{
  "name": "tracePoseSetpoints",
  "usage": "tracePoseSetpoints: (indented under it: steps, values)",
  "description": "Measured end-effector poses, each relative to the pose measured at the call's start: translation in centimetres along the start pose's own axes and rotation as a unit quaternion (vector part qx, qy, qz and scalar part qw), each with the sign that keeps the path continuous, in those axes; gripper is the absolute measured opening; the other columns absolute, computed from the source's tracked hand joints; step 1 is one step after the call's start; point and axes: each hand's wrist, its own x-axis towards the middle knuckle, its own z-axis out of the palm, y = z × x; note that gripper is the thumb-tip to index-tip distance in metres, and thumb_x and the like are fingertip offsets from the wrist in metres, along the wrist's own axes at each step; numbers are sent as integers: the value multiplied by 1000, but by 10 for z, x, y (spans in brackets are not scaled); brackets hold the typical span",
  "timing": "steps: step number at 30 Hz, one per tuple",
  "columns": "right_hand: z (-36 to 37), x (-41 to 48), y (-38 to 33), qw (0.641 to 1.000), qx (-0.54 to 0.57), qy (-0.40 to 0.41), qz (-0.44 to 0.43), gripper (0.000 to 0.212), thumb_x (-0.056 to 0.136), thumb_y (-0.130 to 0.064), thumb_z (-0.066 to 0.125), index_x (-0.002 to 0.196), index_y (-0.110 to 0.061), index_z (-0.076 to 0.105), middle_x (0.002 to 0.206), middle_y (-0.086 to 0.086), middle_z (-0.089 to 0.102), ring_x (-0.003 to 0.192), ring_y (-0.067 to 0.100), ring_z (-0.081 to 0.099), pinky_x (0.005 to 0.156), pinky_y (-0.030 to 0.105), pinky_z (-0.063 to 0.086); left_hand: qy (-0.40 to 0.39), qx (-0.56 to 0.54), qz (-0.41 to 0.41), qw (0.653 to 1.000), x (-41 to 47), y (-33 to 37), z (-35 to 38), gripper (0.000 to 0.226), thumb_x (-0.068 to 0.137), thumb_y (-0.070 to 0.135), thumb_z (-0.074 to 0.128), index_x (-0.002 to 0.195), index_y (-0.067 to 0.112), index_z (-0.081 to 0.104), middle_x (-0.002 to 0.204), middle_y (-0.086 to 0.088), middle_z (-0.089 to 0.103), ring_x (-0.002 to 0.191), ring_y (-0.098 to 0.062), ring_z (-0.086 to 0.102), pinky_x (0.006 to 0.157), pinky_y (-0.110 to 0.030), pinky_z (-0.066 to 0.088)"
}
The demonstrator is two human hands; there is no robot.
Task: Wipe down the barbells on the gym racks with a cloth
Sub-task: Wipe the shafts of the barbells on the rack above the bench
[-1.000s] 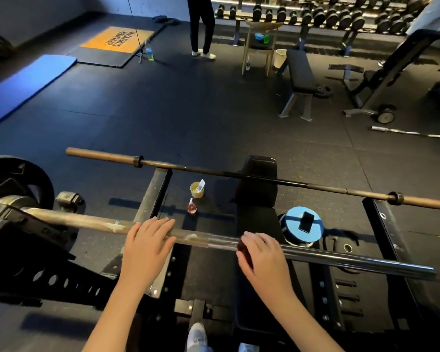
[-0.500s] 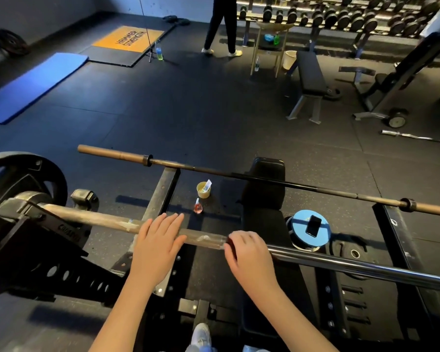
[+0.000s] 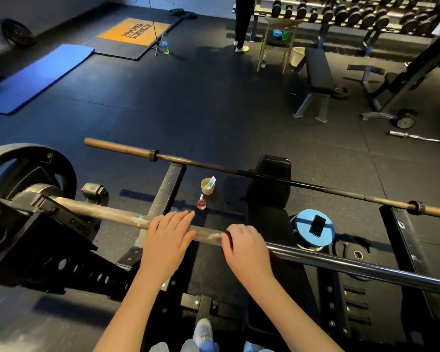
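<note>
The near barbell [image 3: 341, 262] lies across the rack in front of me, dull and chalk-streaked on its left part and shiny on its right. My left hand [image 3: 167, 240] rests flat on the dull part with straight fingers. My right hand [image 3: 247, 247] curls over the bar just to the right, gripping a dark cloth [image 3: 226, 241]; only the cloth's edge shows under the fingers. A second, rusty-sleeved barbell [image 3: 264, 175] lies on the rack's lower arms beyond.
A black weight plate [image 3: 23, 168] loads the near bar's left end. Below are the black bench [image 3: 267, 199], a yellow cup [image 3: 207, 186], a pink bottle [image 3: 201, 203] and a phone [image 3: 318, 224] on a blue plate [image 3: 302, 219]. Farther off stand a flat bench [image 3: 318, 72], dumbbell racks [image 3: 353, 13] and a person [image 3: 241, 21].
My right hand has slid left along the near bar with the cloth, closing the gap to my left hand. The left hand stays flat on the bar.
</note>
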Motion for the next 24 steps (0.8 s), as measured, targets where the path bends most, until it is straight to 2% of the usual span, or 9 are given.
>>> tracePoseSetpoints:
  steps: [3,5,7,9,12,15,17,21,24]
  values:
    - [8,17,-24,998,9,-38,-43,33,95,-36,38,92,-16,65,84,-3,65,78,13,60,70,31,54,2,-7,6,1000,0,-1,-2,49,95,41,31,131,21,57,125,7,61,117,-14,55,101,-31,29]
    - [7,14,-18,996,29,-66,-50,31,94,-35,43,101,-15,66,94,-1,66,87,14,61,79,32,54,10,-19,6,1000,1,-2,-5,48,94,40,32,129,20,58,123,7,63,114,-13,57,100,-27,27]
    - [8,2,-8,997,11,-35,-63,32,89,-35,51,105,-15,68,102,0,69,95,15,64,84,32,54,20,-27,7,999,1,-3,-6,48,94,39,33,128,19,60,121,6,64,112,-13,58,99,-25,27]
    - [13,-9,-8,998,-22,-8,-62,28,87,-34,54,101,-16,70,99,-1,70,92,15,65,81,32,56,23,-30,8,999,0,-2,-7,48,94,39,33,127,18,60,120,6,64,112,-13,58,99,-26,27]
    - [11,16,-20,999,-29,-3,-29,30,96,-33,40,82,-20,63,73,-6,61,66,9,57,61,28,52,36,-37,16,999,1,0,-6,45,94,37,34,126,18,60,119,6,64,111,-12,57,99,-25,26]
    - [-2,58,-18,993,30,-90,77,29,101,-35,41,89,-19,63,75,-6,59,69,9,59,68,28,53,47,-43,14,998,0,0,-3,37,95,31,45,127,18,59,120,5,63,112,-15,57,100,-27,29]
    - [-4,60,-16,990,39,-105,90,29,101,-37,41,92,-21,62,75,-8,56,71,8,57,70,26,51,49,-42,15,998,-1,-1,1,39,92,28,51,129,18,58,123,3,62,115,-16,57,101,-28,28]
    - [14,14,-31,1000,13,-23,5,33,96,-39,34,90,-21,61,83,-8,59,77,8,55,70,24,50,54,-24,20,998,0,-3,2,43,96,35,38,130,18,57,125,3,61,115,-14,54,102,-29,27]
    - [21,22,-32,1000,12,7,-3,32,96,-37,35,82,-20,59,73,-8,57,65,8,54,59,25,49,51,-31,19,998,-1,-3,4,43,99,37,36,131,18,57,126,3,61,116,-15,55,102,-30,29]
